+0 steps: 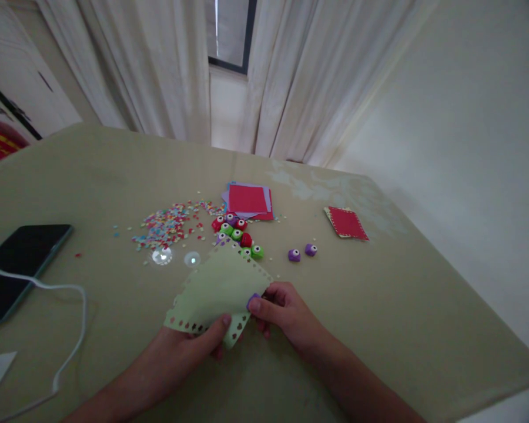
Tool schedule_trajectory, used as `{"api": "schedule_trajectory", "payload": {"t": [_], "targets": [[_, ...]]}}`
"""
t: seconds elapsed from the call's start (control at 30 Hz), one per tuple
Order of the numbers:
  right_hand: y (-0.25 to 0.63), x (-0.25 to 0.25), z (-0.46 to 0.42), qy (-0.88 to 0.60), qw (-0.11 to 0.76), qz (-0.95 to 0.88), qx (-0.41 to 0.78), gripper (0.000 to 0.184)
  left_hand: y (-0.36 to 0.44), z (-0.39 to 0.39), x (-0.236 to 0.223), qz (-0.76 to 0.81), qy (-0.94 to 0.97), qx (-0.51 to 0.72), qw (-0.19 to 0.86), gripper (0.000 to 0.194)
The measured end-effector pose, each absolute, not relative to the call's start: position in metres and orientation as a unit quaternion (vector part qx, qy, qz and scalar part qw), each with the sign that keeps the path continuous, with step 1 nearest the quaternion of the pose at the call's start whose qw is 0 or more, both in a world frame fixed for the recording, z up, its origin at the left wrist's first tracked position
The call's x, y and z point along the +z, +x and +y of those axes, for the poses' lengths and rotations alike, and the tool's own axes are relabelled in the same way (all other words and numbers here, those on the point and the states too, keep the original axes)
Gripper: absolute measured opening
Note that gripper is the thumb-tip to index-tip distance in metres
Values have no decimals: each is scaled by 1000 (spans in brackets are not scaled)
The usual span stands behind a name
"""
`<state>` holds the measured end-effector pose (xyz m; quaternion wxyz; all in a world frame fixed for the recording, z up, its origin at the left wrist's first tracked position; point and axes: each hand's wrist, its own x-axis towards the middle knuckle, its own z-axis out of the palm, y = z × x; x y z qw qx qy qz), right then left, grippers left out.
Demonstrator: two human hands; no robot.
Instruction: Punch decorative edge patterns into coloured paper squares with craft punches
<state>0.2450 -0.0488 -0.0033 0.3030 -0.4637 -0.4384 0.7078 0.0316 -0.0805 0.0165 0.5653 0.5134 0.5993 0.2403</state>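
Observation:
A pale green sheet of paper point(216, 282) is tilted above the table, with rows of small shaped holes along its edges. My left hand point(191, 348) grips its near edge, thumb on top and fingers underneath. At the sheet's right edge, my right hand point(287, 310) is closed on a small purple craft punch point(253, 300), which is partly hidden by the thumb and fingers. Just beyond the sheet lies a cluster of red, green and purple punches point(237, 234) with white eye-like tops. Two purple punches point(294, 255) sit apart to the right.
Colourful paper confetti point(165, 226) is scattered at the left, near two clear round discs point(162, 255). Coloured paper squares point(247, 199) are stacked at the back. Punched red and cream sheets point(347, 223) lie right. A black tablet point(15, 264) and white cable point(84, 311) occupy the left.

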Motion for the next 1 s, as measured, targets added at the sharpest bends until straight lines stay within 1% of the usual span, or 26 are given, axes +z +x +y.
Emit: {"api": "schedule_trajectory", "payload": {"t": [0.13, 0.5, 0.83, 0.93, 1.0], "targets": [[245, -3, -49, -463, 300, -439, 709, 56, 30, -81, 15, 609, 526, 237, 544, 41], [245, -2, -50, -466, 299, -432, 712, 56, 34, -84, 21, 607, 508, 259, 554, 35], [243, -2, -50, -469, 303, -430, 709, 57, 31, -82, 19, 608, 527, 233, 546, 39], [242, -2, -50, -464, 311, -430, 709, 56, 32, -83, 19, 623, 520, 231, 537, 43], [242, -1, -50, -452, 317, -430, 714, 53, 31, -83, 19, 622, 522, 224, 538, 42]]}}
